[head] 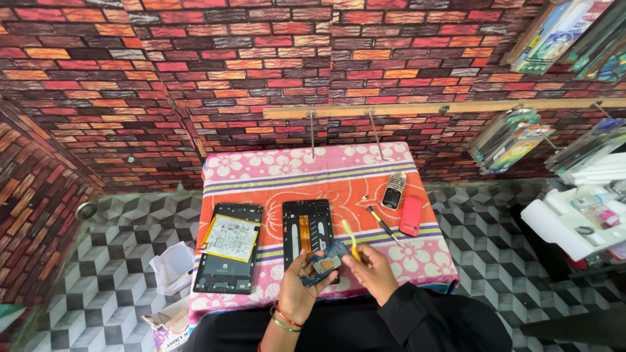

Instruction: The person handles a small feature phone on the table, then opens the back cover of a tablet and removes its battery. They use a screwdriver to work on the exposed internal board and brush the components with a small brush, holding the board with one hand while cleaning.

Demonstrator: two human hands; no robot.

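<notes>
Circuit board [324,266], blue with a metal-shielded patch and an irregular outline, sits pinched in the left hand [301,287] over the near edge of a small desk [313,173] draped in a pink, orange and floral cloth. The right hand [373,268] grips a yellow pry tool [352,238] just beside the board, its tip raised above it. On the cloth lie an opened tablet back [229,255] with its silver battery showing, a black tablet frame [307,231] partly covered by the hands, a screwdriver [383,225], a keypad phone [393,191] and a red phone [411,216]. Cloth between these items is bare toward the far edge; patterned floor surrounds the desk on both sides. Fine detail on the board is too small to make out, and the frame's lower end is hidden.
</notes>
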